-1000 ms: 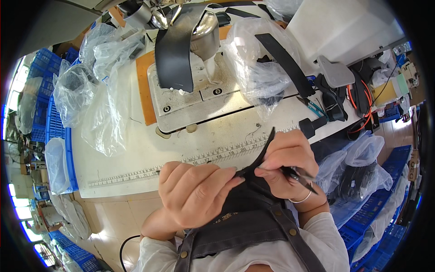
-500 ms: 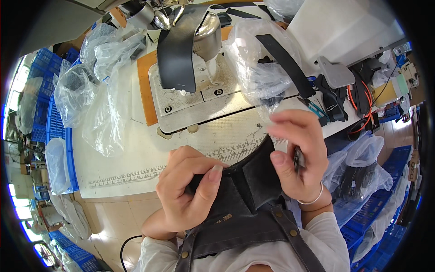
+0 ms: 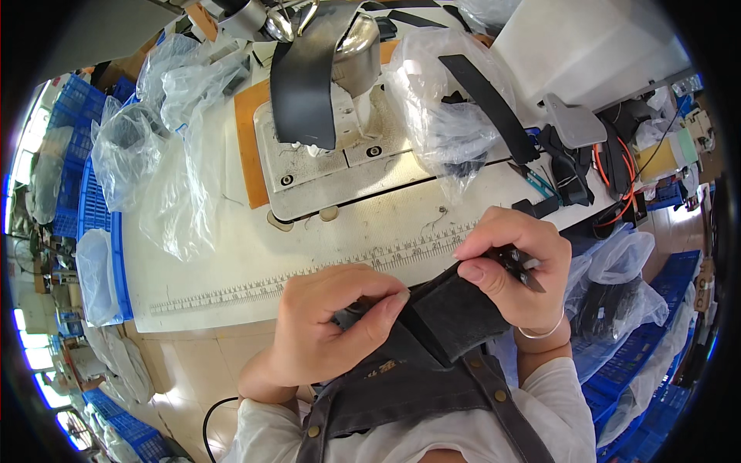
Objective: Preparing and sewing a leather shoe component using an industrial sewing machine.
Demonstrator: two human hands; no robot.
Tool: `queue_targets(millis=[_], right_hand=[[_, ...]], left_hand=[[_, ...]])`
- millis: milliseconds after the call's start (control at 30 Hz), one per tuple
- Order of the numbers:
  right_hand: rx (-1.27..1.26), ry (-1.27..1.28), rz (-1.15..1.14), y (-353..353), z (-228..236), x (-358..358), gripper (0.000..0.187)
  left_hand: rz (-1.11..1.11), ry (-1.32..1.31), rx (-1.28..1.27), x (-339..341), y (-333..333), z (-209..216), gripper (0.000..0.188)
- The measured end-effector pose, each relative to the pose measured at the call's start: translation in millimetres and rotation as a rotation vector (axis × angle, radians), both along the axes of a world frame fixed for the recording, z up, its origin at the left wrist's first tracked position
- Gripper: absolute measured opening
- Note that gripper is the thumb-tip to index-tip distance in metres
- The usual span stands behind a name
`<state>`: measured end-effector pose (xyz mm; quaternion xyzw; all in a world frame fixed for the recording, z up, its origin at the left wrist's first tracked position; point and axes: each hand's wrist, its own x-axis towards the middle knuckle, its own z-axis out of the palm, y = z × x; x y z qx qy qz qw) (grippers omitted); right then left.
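Note:
A black, leather-like piece (image 3: pixel 457 310) with a raised seam or fold is stretched between my two hands, just in front of the table edge. Its left end is pinched between the thumb and fingers of my left hand (image 3: pixel 328 320). My right hand (image 3: pixel 529 255) grips the upper right edge with thumb and forefinger. Tucked in the same palm is a small dark metal tool with a pointed end (image 3: pixel 529 279), perhaps thread snips; the curled fingers hide part of it. Behind the piece, a printed ruler scale (image 3: pixel 332 272) runs along the white table.
Beyond my hands stands a sewing machine bed (image 3: pixel 320 181), with a curved black strip (image 3: pixel 303 100) draped over it. Clear plastic bags (image 3: pixel 444 116) lie on both sides. Teal-handled scissors (image 3: pixel 538 182) rest at the right. Blue crates (image 3: pixel 648 324) flank the table.
My right hand has come down and closed on the black piece's upper edge, where its fingers were spread before. The piece has shifted right, and my left hand has moved slightly right.

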<state>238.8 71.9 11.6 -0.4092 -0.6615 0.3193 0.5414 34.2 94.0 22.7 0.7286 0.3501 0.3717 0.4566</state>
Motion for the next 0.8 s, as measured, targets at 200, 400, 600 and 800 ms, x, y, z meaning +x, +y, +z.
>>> queue_targets(millis=[200, 400, 600, 800], right_hand=[[-0.011, 0.010, 0.072, 4, -4, 2, 0.013], [0.026, 0.046, 0.119, 8, -9, 3, 0.013], [0.050, 0.077, 0.105, 10, -12, 3, 0.014], [0.276, -0.145, -0.099, 14, -17, -1, 0.026]], left_hand=[[-0.042, -0.010, -0.224, -4, -1, 7, 0.008], [-0.078, -0.011, -0.228, -5, -3, 8, 0.009], [-0.172, -0.018, -0.090, -6, 2, 3, 0.005], [0.068, 0.005, 0.038, 4, -7, -3, 0.005]])
